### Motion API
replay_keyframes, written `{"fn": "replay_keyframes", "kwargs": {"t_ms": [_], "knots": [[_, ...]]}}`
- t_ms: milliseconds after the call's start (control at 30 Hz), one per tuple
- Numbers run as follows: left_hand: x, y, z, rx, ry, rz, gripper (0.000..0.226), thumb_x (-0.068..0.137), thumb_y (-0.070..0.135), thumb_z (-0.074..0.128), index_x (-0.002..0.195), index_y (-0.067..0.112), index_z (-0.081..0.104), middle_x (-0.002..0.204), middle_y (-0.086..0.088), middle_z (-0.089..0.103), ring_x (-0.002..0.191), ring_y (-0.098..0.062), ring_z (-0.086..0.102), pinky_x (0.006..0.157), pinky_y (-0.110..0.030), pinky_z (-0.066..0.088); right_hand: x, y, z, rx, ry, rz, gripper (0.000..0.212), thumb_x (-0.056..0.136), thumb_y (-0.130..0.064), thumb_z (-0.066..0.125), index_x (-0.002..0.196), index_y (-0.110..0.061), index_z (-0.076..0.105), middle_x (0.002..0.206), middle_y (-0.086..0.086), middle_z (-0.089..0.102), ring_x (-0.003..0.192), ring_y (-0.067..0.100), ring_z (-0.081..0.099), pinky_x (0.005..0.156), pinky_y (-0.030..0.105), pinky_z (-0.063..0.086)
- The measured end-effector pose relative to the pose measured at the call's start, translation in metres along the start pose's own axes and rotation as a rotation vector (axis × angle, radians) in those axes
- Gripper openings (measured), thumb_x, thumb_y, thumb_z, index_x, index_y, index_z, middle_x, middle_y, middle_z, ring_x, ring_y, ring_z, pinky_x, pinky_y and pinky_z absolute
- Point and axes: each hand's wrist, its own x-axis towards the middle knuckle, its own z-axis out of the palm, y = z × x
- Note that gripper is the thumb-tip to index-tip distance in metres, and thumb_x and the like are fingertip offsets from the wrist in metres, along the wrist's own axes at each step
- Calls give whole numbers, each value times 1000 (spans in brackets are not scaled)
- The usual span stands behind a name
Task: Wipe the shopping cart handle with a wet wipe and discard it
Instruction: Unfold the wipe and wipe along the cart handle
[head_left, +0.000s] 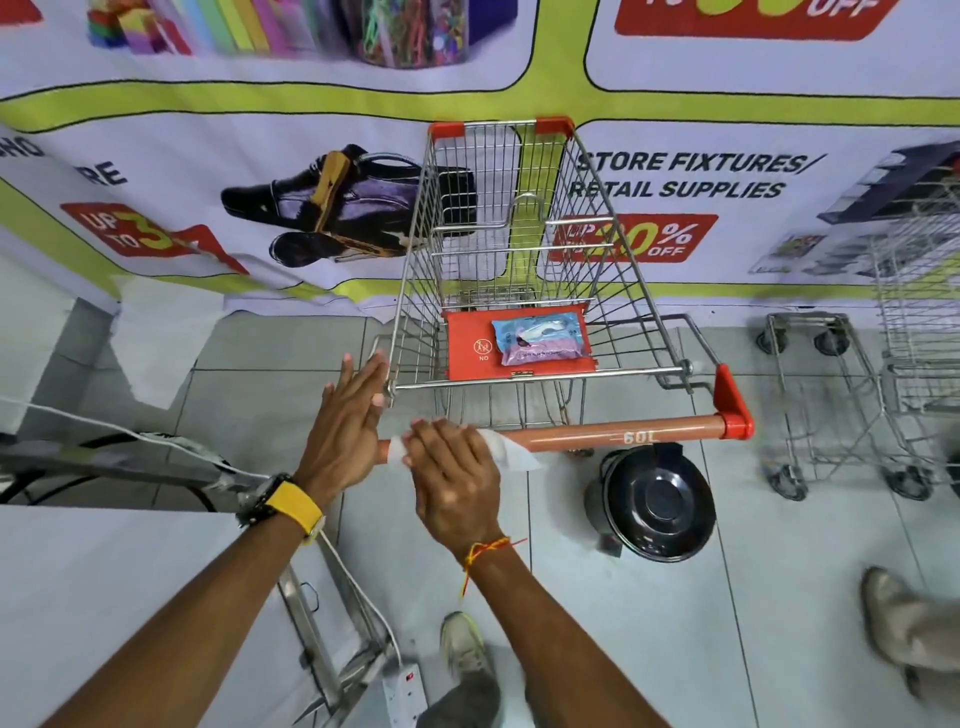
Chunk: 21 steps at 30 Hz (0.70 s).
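A wire shopping cart stands in front of me with an orange handle marked 60L. My right hand is wrapped over the left part of the handle, pressing a white wet wipe around it; the wipe's edges stick out on both sides of the hand. My left hand rests flat with its fingers apart at the handle's left end, against the cart frame. A pack of wet wipes lies on the cart's orange child-seat flap.
A black lidded bin stands on the tiled floor under the handle's right part. Another wire cart is at the right. A white counter, cables and a power strip sit at the left. Someone's shoe is at bottom right.
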Motion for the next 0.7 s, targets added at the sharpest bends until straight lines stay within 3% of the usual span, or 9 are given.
{"fn": "replay_keyframes", "kwargs": {"t_ms": [200,333,433,600,700], "knots": [[0,1,-1,52,-1,12,78,93,65,9,153,21,32,163,9,22,154,-16,-1,123,-49,1,-15,77,-56,-35,56,-31,23,92,-10,66,112,-9,77,122,10,77,110,30,71,91,42,52],[1,6,-1,95,7,27,57,101,40,21,153,20,34,163,6,26,152,-13,0,123,-47,3,-32,153,-118,-75,134,15,20,95,-12,62,106,-13,79,119,8,79,111,24,72,91,39,53],[3,9,-4,171,-8,45,56,101,36,22,153,19,33,163,2,27,154,-17,2,122,-42,0,-36,191,-158,-107,132,81,21,96,-10,61,108,-12,78,122,7,78,111,24,72,92,42,52],[9,26,-10,448,-37,112,51,102,21,29,152,12,35,162,-9,31,154,-31,13,123,-57,12,-31,231,-228,-243,64,152,23,90,2,60,100,-6,79,125,13,76,115,29,72,99,45,56],[9,44,-11,597,-14,164,54,98,20,29,150,8,38,159,-15,35,151,-35,23,121,-60,19,-31,249,-266,-331,81,242,22,96,-6,58,103,-9,79,125,13,76,113,33,73,96,41,51]]}}
